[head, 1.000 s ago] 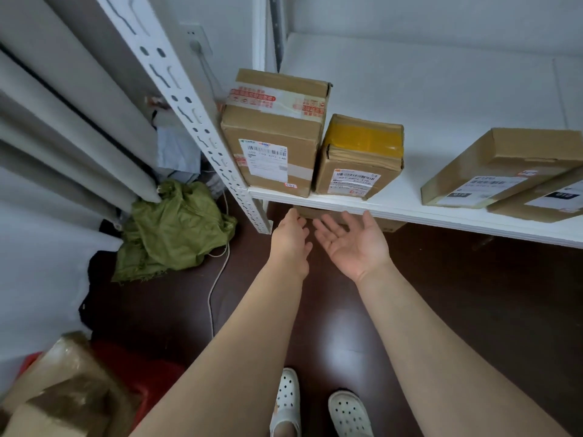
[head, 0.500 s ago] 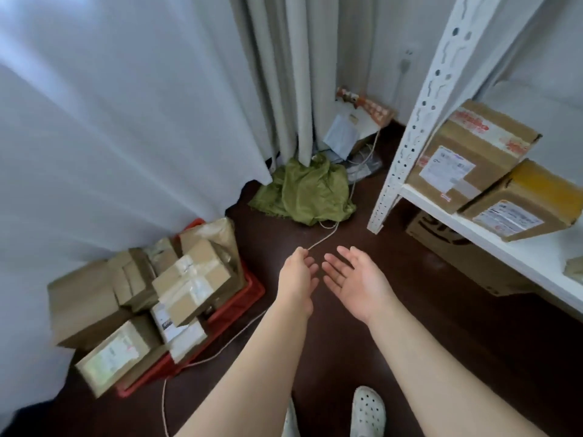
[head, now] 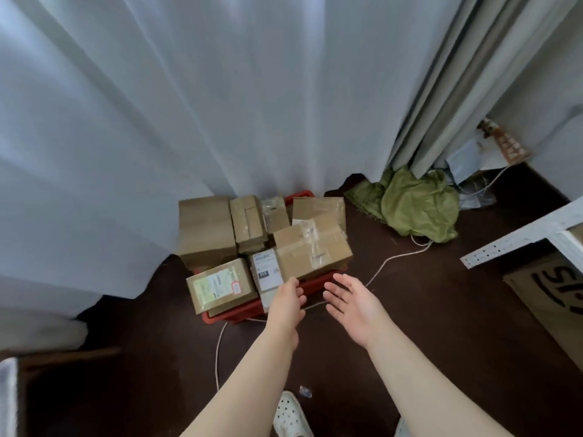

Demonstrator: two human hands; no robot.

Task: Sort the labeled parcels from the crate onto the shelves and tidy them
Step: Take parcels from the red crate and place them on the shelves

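The taped cardboard parcel (head: 310, 250) lies tilted on top of the heap at the near right corner of the red crate (head: 239, 314). To its left, along the crate's near edge, sit a white-labelled parcel (head: 265, 271) and a green-labelled parcel (head: 220, 283). A large plain parcel (head: 205, 230) and a narrow parcel (head: 247, 220) fill the far side. The crate is heaped full, so much of the sorting looks to be left. The step in hand seems to be the reach for a fresh parcel, most likely the taped one, since both hands aim at it.

The left hand (head: 288, 302) stretches forward, back up, fingers straight and together. Its tips are at the taped parcel's near left corner, but I cannot tell whether they touch the cardboard. The right hand (head: 350, 299) is by the crate's near right corner, palm turned inward and fingers spread, apart from the parcel. Each grip is wide and holds nothing.

As I judge it, the next move calls for the hands to part to the parcel's two sides, close on it and lift it clear of its neighbours. Its label would then need finding before it is carried to the white shelf frame (head: 517, 244) at the right.

The crate stands on the dark floor (head: 410, 342), its far edge against a pale curtain (head: 157, 105). A white cord (head: 394, 259) runs past its right edge toward a green cloth (head: 416, 206).
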